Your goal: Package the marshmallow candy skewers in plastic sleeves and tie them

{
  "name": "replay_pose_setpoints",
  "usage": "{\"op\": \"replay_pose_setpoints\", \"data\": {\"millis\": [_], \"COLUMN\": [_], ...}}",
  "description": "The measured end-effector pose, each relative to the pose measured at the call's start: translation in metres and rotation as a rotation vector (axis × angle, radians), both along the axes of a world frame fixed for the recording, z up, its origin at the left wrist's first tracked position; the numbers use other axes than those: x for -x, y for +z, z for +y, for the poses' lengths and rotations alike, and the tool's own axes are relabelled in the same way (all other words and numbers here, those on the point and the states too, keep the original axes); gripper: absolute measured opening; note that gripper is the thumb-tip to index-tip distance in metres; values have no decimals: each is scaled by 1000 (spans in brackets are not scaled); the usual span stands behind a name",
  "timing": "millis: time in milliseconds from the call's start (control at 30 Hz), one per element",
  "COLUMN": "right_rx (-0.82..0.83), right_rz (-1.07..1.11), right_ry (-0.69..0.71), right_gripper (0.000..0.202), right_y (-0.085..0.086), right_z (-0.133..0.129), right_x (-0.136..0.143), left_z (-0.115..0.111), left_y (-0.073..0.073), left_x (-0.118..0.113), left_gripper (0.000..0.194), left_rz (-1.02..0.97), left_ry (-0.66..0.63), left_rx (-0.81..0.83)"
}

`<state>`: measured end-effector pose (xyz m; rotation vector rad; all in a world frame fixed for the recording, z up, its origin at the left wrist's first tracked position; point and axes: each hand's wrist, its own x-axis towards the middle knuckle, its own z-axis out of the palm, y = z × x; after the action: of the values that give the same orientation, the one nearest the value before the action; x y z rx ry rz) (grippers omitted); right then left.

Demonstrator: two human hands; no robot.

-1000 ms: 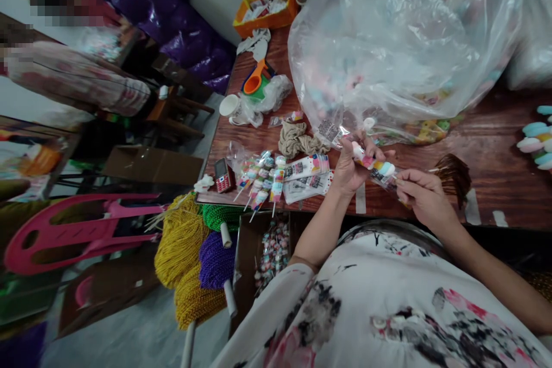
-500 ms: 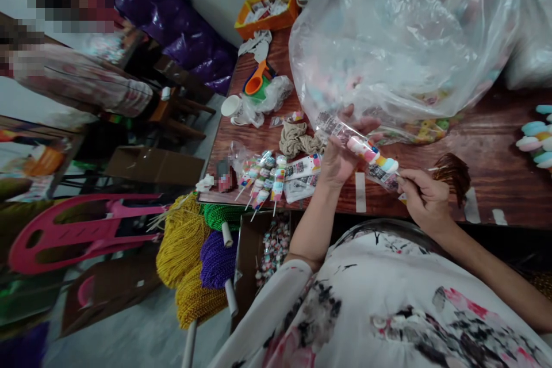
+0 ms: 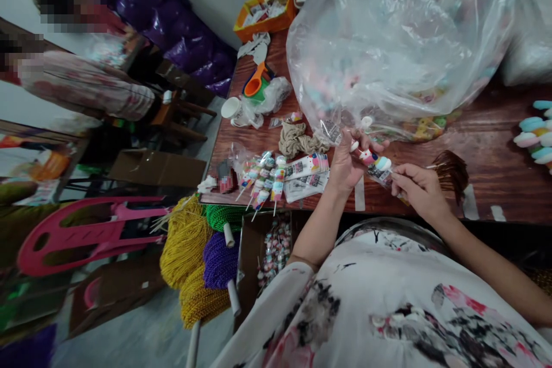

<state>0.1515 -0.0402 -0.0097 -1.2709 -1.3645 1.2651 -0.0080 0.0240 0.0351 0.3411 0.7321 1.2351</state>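
A marshmallow skewer (image 3: 370, 156) in a clear printed wrapper lies slantwise between my hands, above the table's front part. My left hand (image 3: 348, 162) is closed around its upper part, the wrapper's printed top sticking out beyond the thumb. At the lower end, the fingers of my right hand (image 3: 416, 187) pinch the wrapper; the stick there is mostly hidden. Several wrapped marshmallow skewers (image 3: 264, 179) lie to the left, beside flat printed wrappers (image 3: 307, 175). Right of my right hand is a bundle of thin brown strips (image 3: 451, 175).
A large clear bag (image 3: 397, 40) of pastel pieces fills the back of the table. A beige cloth (image 3: 295, 141), an orange bin (image 3: 267, 18) and loose marshmallows (image 3: 535, 132) are also there. Below the left edge stand cord spools (image 3: 185, 247) and a box of skewers (image 3: 276, 247). Another person (image 3: 90, 83) is at far left.
My left hand has moved down and right along the skewer and now covers more of it. My right hand has shifted slightly left and up, still pinching the lower end.
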Motion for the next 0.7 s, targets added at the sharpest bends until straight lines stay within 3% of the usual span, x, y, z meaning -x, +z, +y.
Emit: {"op": "replay_pose_setpoints", "data": {"millis": [67,167,233,367,433,533,700], "right_rx": [243,312,158,-425,-646,-811,-896], "right_rz": [232,319,136,-528,-722,-835,-920], "right_ry": [126,234,210,-29,-115,-179,-234], "right_gripper": [28,29,30,17,19,21,24], "right_y": [4,8,8,-1,-6,-11,-9], "right_z": [4,5,3,-4,-5,-4,-1], "right_x": [-1,-3,-3,-5,-8,-12,-16], "left_z": [0,3,4,6,5,4,-1], "left_y": [0,-3,-5,-5,-3,0,1], "left_x": [2,4,4,5,5,5,3], "left_gripper": [35,39,42,40,38,36,36], "left_rz": [27,66,90,153,130,76,62], "left_ry": [-51,-87,-75,-29,-27,-33,-28], "left_rx": [-18,-28,1,68,26,-5,151]}}
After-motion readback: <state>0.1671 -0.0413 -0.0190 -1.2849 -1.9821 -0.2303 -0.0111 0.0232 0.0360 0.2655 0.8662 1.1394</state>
